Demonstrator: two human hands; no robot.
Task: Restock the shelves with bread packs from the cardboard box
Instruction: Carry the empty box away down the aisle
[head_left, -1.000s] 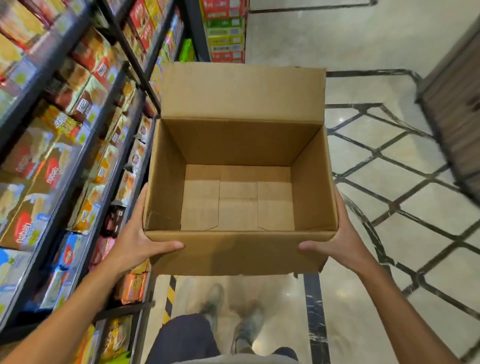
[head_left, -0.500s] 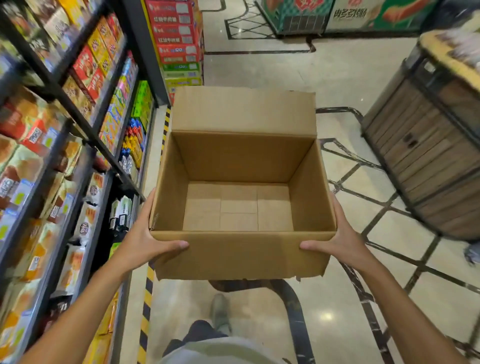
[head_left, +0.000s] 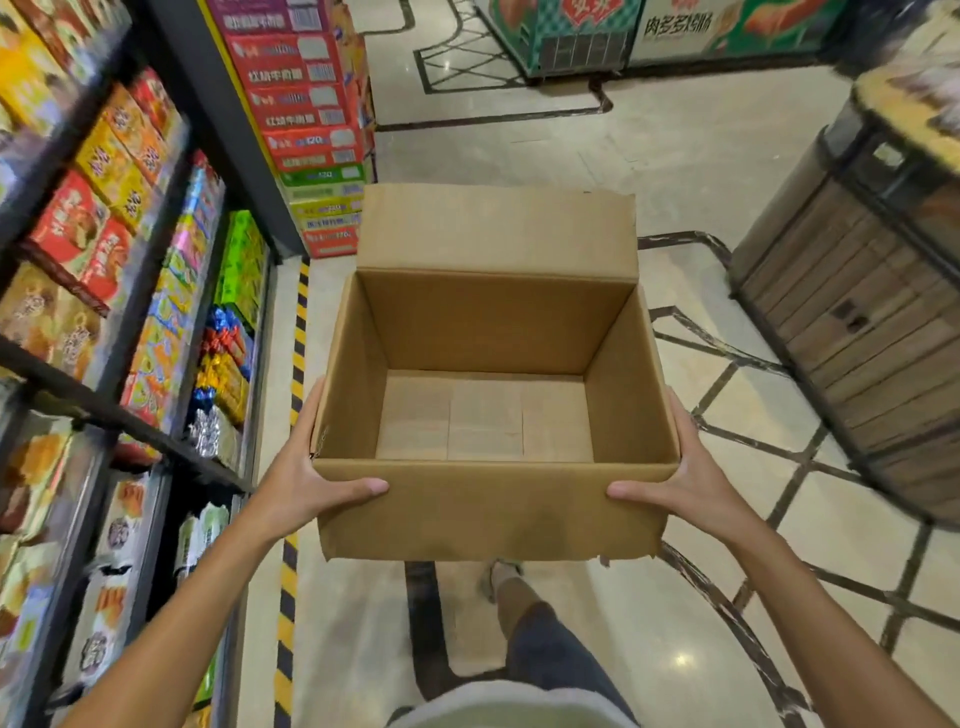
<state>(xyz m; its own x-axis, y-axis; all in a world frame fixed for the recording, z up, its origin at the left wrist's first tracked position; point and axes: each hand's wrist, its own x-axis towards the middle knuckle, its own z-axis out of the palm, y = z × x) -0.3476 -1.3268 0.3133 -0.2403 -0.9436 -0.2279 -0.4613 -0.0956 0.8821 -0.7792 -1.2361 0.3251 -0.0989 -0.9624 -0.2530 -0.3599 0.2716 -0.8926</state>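
We stand on a pale tiled floor (head_left: 519, 135) with dark inlaid lines; stocked shelves (head_left: 119, 322) run left of the box (head_left: 493, 509), a wooden stand (head_left: 857, 332) right of it. The box is open and held above the floor. Our left hand (head_left: 306, 488) and right hand (head_left: 685, 483) clasp its sides, thumbs pressed across its near wall.

Box: we see the cardboard box (head_left: 488, 514) open, its floor bare.
Grip: left hand (head_left: 298, 486) and right hand (head_left: 691, 483) clasp its sides, thumbs across the near wall.
Left of fingers: stocked shelves (head_left: 119, 291).
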